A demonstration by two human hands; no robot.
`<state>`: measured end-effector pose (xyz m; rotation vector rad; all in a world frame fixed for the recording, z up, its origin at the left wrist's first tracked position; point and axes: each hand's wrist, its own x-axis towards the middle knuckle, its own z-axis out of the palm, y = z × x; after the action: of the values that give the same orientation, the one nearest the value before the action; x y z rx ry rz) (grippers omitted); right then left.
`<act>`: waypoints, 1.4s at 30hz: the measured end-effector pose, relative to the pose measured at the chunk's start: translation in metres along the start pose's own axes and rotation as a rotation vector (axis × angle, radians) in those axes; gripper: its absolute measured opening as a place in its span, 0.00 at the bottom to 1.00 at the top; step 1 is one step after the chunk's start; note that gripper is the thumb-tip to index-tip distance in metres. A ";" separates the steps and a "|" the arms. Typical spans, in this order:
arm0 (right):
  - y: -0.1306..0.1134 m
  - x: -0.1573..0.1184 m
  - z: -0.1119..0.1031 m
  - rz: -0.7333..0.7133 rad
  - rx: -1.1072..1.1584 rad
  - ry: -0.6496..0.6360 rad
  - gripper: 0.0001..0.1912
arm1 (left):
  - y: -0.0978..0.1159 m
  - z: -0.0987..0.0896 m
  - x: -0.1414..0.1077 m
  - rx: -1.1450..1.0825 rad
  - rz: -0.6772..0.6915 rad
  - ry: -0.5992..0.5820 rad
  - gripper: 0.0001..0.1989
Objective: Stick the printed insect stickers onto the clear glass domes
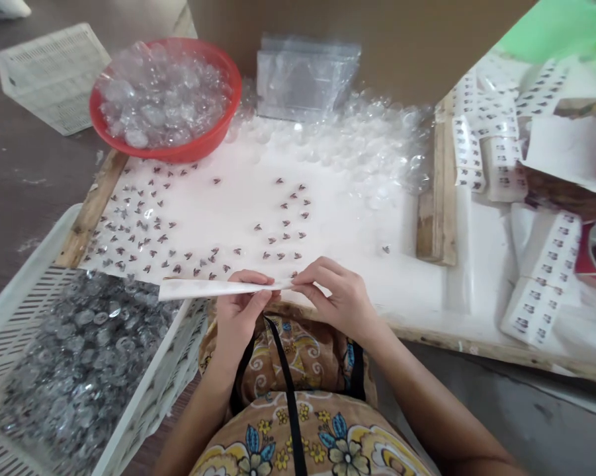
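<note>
A narrow white paper strip [193, 289], folded or seen nearly edge-on, lies across my left hand [243, 311], whose thumb and fingers are closed on it. At the strip's right end, my right hand [335, 294] makes a pinch with thumb and forefinger. What sits between those fingertips is too small to make out. Both hands are over the near edge of the white work surface [228, 218]. Beyond them, clear round pieces with small dark printed marks [286, 236] are scattered, most thickly at the left. Plain clear round pieces [377, 139] are heaped at the back right.
A red basin [231, 109] full of clear round pieces stands back left. Below it, a white crate [143, 390] holds many marked ones. Clear plastic packs [307, 79] lie at the back. Rightward, past a wooden bar [436, 225], are bundled sticker strips [543, 281].
</note>
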<state>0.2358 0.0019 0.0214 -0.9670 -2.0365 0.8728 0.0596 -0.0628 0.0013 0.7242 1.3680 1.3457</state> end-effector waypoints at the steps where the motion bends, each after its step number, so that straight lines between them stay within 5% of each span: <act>1: -0.001 -0.001 -0.001 0.021 0.035 0.007 0.06 | 0.000 0.002 0.001 0.014 0.000 0.006 0.11; 8: 0.007 0.000 -0.005 0.094 0.186 -0.029 0.02 | -0.004 0.018 0.006 0.057 0.041 -0.023 0.09; 15: 0.012 -0.007 -0.028 0.175 0.260 0.149 0.06 | -0.006 0.035 0.012 0.449 0.015 -0.041 0.13; 20: 0.033 -0.023 -0.064 0.266 0.134 0.525 0.07 | -0.015 0.058 0.020 0.459 0.005 -0.068 0.15; 24: 0.072 -0.062 -0.127 0.527 -0.189 0.937 0.08 | -0.019 0.069 0.025 0.417 0.018 -0.057 0.17; 27: 0.096 -0.096 -0.171 0.662 -0.489 1.061 0.08 | -0.020 0.074 0.028 0.401 0.015 -0.061 0.18; 31: 0.111 -0.117 -0.190 0.778 -0.674 1.007 0.07 | -0.021 0.077 0.027 0.392 -0.004 -0.069 0.19; 42: 0.126 -0.093 -0.157 0.884 -0.641 0.721 0.11 | -0.022 0.066 0.024 0.385 -0.046 -0.047 0.18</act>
<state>0.4510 0.0294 -0.0255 -2.2338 -1.2064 0.1417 0.1198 -0.0227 -0.0149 0.9659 1.6157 1.0310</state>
